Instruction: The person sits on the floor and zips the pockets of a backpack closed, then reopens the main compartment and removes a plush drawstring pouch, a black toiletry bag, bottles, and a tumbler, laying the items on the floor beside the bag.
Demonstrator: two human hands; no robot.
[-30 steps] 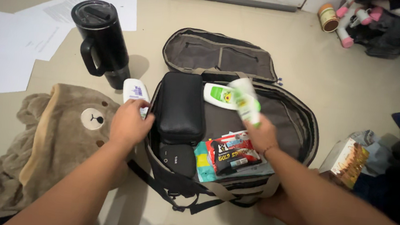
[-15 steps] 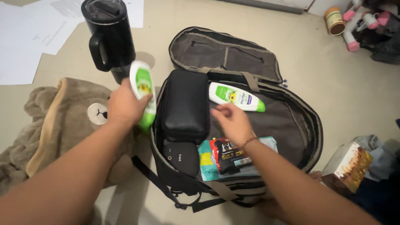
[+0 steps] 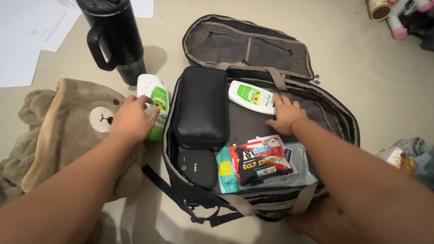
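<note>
An open grey bag (image 3: pixel 331 108) lies on the floor in the middle of the frame, its flap thrown back toward the top. The left hand (image 3: pixel 132 120), left of centre, is closed around a white and green bottle (image 3: pixel 154 101) just outside the bag's left wall, the bottle's lower end hidden by the fingers. The right hand (image 3: pixel 285 114) lies flat and open inside the bag, fingertips touching the end of a second white bottle with a green label (image 3: pixel 252 96) that lies crosswise near the hinge. Along the bag's left side sits a long black case (image 3: pixel 202 105), with a small rounded black pouch (image 3: pixel 198 166) just below it. At lower centre a red and black packet (image 3: pixel 260 161) lies on pale flat packets (image 3: pixel 296 167), their prints partly covered. A black lidded mug (image 3: pixel 112 23) stands at upper left beside white papers (image 3: pixel 17 34). A brown bear-faced cloth (image 3: pixel 45 134) spreads at left, partly under the forearm. Things at the upper right and right edges are cut off and hard to make out.
</note>
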